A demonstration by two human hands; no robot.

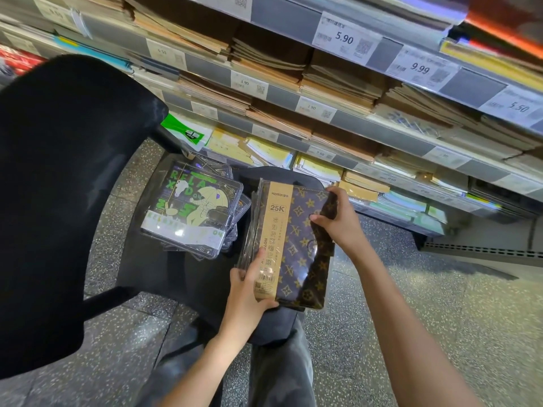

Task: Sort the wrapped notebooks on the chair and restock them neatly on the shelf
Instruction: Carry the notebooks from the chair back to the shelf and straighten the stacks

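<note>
A stack of wrapped brown patterned notebooks [302, 245] with a tan "25K" band stands tilted over the black chair seat [176, 274]. My left hand [249, 292] grips the stack's near lower corner, thumb on the tan band. My right hand [335, 221] holds the far right edge, fingers curled over the top cover. Beside it on the seat, to the left, lies a messy pile of wrapped dark notebooks with green "RELAX" print [191, 210]. The shelf [382, 133] with rows of notebooks rises right behind the chair.
The chair's black backrest [64, 201] fills the left side. Shelf rails carry price tags [343, 36]. Lower shelf rows hold kraft and coloured notebooks [367, 183]. Speckled floor [426, 289] lies open to the right. My leg [282, 362] is below the seat.
</note>
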